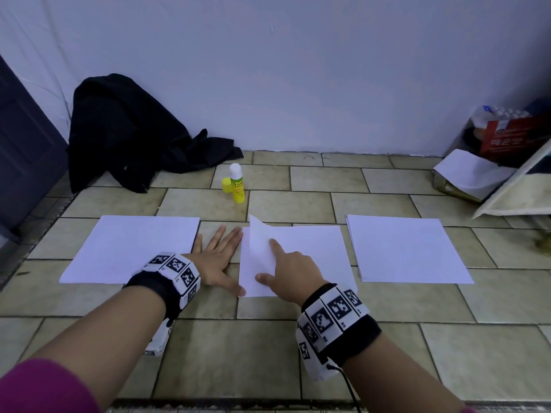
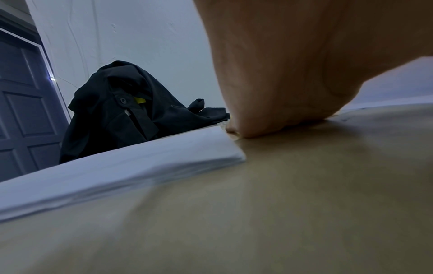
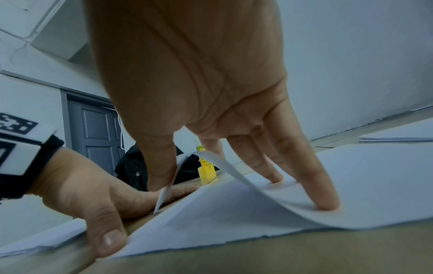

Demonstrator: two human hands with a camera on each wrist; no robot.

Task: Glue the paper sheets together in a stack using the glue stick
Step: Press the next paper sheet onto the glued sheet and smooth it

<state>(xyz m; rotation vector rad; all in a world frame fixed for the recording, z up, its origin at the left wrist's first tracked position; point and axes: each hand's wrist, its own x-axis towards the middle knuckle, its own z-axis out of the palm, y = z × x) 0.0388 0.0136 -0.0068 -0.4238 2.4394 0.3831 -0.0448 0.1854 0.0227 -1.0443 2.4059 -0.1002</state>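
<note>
left hand [image 1: 219, 257] lies flat on the tiled floor [image 1: 298, 353], fingers straight and spread, holding nothing; its thumb touches the near left corner of the middle paper stack [image 1: 313, 251], its fingertips rest at that stack's left edge; a second paper stack [image 1: 131, 248] lies just to the left of this hand, touching the wrist side; right hand [image 1: 290, 280] is over the middle stack, just right of the left hand; its thumb and index finger hold the top sheet [image 1: 262, 248], whose left part is lifted and curled over to the right; in the right wrist view the other fingers [image 3: 325, 200] press straight down onto the paper beneath the curl; a third paper stack [image 1: 408, 248] lies well to the right of the right hand, untouched; the glue stick [image 1: 237, 183] stands upright on the floor beyond both hands, its white stick showing on top, with the yellow cap [image 1: 227, 185] standing just beside it on its left; further beyond the left hand a black garment [image 1: 134, 135] slumps against the wall; a dark door [image 1: 26, 150] sits far left; a red carton [image 1: 512, 138] sits far right by the wall.
</note>
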